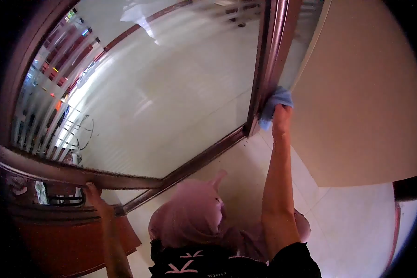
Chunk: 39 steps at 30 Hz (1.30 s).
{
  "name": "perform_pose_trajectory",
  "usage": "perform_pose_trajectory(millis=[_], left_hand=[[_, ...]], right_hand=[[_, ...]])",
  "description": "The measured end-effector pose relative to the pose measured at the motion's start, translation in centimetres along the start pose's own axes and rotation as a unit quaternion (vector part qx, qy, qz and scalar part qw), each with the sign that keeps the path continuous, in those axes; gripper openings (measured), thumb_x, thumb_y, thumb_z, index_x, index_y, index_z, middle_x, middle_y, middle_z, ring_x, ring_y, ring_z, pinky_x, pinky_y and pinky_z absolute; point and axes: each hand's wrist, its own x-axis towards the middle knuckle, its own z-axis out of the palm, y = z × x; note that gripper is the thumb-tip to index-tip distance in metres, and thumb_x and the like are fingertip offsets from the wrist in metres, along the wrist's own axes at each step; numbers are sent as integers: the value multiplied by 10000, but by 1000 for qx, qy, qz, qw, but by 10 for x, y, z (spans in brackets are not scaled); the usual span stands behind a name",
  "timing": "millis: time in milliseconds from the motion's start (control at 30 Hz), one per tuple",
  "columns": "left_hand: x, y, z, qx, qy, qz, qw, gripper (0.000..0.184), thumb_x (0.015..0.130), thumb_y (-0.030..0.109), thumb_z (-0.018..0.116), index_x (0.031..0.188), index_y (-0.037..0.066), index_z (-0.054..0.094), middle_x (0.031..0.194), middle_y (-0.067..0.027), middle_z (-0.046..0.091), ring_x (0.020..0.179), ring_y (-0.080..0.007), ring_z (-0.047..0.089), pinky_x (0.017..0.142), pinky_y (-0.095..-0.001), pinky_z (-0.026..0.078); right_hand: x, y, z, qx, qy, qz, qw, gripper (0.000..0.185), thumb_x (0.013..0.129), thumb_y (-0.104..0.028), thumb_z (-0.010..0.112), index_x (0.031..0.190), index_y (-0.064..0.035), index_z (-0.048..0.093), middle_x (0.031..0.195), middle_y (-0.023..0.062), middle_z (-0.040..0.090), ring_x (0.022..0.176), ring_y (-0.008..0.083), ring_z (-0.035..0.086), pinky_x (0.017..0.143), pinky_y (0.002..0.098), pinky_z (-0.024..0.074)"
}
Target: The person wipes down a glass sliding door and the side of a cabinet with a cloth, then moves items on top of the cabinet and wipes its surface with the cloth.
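Observation:
A light blue cloth (279, 98) is bunched in my right hand (282, 121), whose fingers are closed on it. The cloth presses against the dark brown upright of a framed glass door (272, 55), near its lower corner. My left hand (93, 193) grips the edge of the door's frame (74, 175) at the lower left, and the frame partly hides its fingers. Between the frame members, the glass pane (180, 92) shows faint reflections and frosted stripes at its left side.
A beige panel (356, 97) stands close on the right. Below the left hand is a reddish-brown wooden piece of furniture (74, 243). Pale floor tiles (347, 227) lie beneath. My knees in pink trousers (185, 213) are bent below the door.

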Motion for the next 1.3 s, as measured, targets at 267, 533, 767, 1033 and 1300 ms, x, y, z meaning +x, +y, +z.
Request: perform_pose_trajectory(millis=[267, 533, 767, 1033, 1300], left_hand=[[17, -17, 103, 119, 9, -3, 993, 555, 976, 332, 573, 1386, -6, 412, 1303, -107, 502, 1156, -212, 483, 1035, -343, 360], [25, -31, 144, 42, -106, -7, 993, 264, 942, 165, 627, 1148, 6, 581, 1088, -7, 577, 997, -112, 497, 922, -270, 395], [39, -42, 112, 40, -105, -25, 993, 269, 929, 154, 638, 1150, 11, 577, 1082, -13, 573, 1002, -130, 500, 925, -285, 399], [34, -32, 47, 187, 2, -59, 981, 309, 958, 227, 604, 1158, -5, 559, 1106, -30, 562, 992, -142, 491, 935, -290, 392], [-86, -10, 37, 518, -164, 285, 790, 153, 861, 145, 639, 944, 33, 575, 888, -117, 562, 909, -286, 553, 924, -421, 426]], right_hand=[[-5, -24, 10, -59, 18, 3, 998, 212, 793, 61, 431, 861, -59, 592, 925, 22, 571, 888, 159, 516, 848, 265, 424], [0, 8, 0, -13, -2, -57, 998, 212, 758, 88, 414, 827, -31, 575, 906, 42, 575, 906, 181, 535, 868, 274, 426], [-18, 12, 11, -88, 46, -151, 984, 222, 790, 71, 418, 847, -30, 607, 937, 43, 592, 901, 170, 547, 849, 289, 449], [-40, 61, 5, -31, 196, 65, 978, 162, 936, -79, 482, 969, -77, 641, 808, 9, 619, 687, 114, 548, 617, 274, 471], [-67, 87, 49, -54, 155, 162, 973, 93, 939, -102, 517, 897, -76, 595, 759, 29, 592, 579, 144, 523, 526, 296, 443]])
